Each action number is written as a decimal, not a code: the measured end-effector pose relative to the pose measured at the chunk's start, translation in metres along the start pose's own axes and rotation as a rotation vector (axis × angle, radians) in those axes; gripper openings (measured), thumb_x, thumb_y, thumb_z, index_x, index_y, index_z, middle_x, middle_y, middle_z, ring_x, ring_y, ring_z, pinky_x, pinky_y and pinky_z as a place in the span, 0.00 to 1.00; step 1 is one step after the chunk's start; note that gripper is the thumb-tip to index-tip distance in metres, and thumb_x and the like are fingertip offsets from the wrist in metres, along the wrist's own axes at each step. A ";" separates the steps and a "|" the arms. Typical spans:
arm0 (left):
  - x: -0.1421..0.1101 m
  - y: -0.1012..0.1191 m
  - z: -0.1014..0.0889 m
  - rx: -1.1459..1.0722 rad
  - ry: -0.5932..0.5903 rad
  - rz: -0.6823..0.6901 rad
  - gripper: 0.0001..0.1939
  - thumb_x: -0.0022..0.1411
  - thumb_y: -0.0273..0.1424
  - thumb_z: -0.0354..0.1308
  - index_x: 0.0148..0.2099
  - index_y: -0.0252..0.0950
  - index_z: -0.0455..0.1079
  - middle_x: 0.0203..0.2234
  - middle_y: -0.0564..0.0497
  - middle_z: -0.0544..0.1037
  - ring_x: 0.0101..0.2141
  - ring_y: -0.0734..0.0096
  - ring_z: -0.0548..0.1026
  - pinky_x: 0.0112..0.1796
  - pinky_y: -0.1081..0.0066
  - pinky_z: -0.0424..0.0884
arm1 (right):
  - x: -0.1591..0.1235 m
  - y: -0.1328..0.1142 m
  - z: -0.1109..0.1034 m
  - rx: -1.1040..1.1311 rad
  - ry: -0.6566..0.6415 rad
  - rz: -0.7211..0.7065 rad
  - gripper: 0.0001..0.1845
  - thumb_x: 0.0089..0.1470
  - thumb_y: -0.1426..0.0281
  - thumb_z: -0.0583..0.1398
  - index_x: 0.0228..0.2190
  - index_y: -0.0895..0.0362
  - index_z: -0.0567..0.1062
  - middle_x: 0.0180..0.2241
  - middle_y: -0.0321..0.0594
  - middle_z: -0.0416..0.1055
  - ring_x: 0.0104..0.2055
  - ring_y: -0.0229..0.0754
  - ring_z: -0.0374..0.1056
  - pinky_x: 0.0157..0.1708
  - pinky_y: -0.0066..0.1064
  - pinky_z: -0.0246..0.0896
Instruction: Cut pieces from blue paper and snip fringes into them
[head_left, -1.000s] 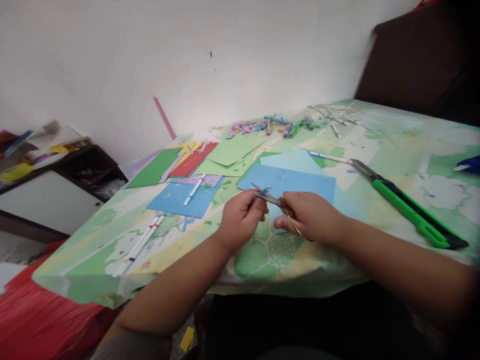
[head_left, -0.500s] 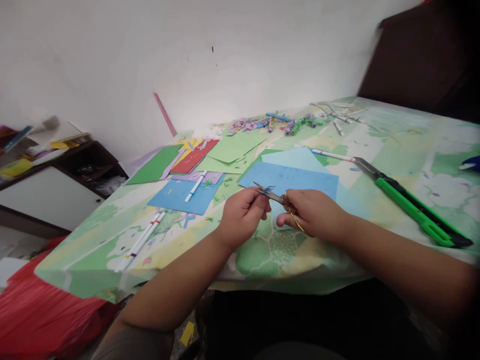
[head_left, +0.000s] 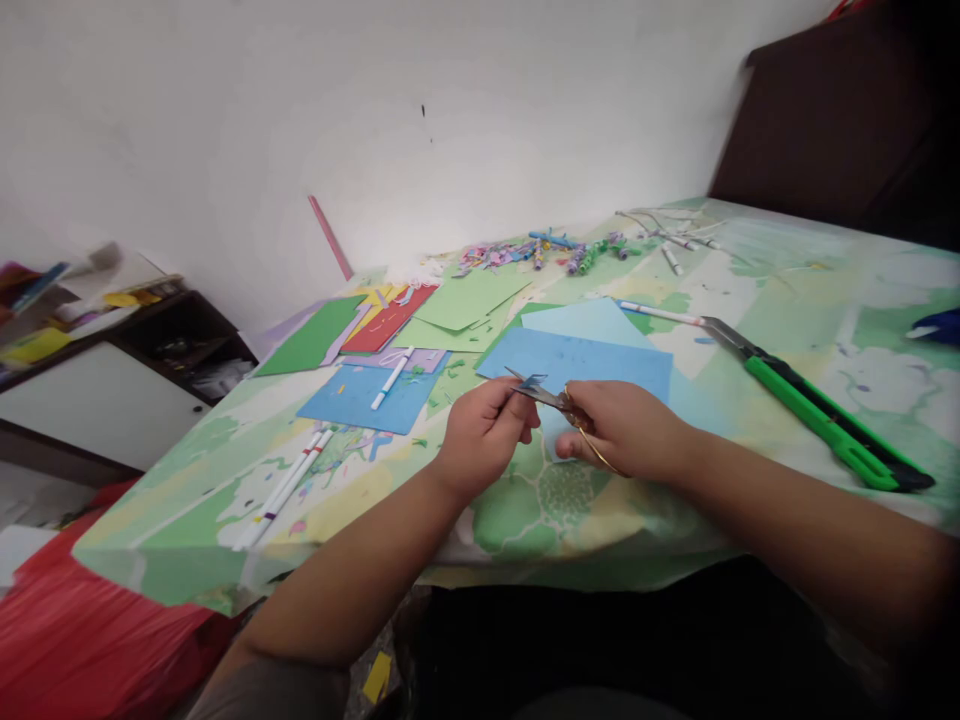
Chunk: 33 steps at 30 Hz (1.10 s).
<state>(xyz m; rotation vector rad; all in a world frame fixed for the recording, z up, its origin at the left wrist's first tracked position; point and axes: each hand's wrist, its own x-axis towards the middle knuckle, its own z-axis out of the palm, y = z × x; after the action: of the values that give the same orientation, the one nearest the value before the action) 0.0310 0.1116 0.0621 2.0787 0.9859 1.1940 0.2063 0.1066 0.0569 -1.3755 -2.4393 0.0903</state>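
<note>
The right hand (head_left: 630, 425) grips the scissors (head_left: 553, 399) by the handles above the table's near side, their long axis running leftward and slightly away, blades parted. The left hand (head_left: 481, 437) pinches a blue scrap (head_left: 535, 381) at the blades.

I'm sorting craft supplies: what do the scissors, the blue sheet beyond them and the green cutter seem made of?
Scissors: probably dull metal, with grey blades and a gold-toned loop.
Blue sheet: matte, perhaps card or foam; flat face fits either.
Green cutter: likely smooth plastic, evenly coloured; metal-looking grey blade.
</note>
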 end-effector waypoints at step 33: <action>0.000 -0.001 0.001 0.059 0.014 0.000 0.14 0.59 0.34 0.46 0.24 0.35 0.64 0.14 0.57 0.68 0.19 0.80 0.66 0.24 0.77 0.63 | 0.001 -0.003 0.001 0.026 -0.074 0.009 0.22 0.50 0.51 0.47 0.29 0.59 0.64 0.24 0.40 0.64 0.25 0.40 0.58 0.22 0.28 0.45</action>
<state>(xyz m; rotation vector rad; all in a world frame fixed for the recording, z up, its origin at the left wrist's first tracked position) 0.0317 0.1119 0.0603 2.1189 1.0386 1.1941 0.2032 0.1057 0.0568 -1.3948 -2.4830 0.1771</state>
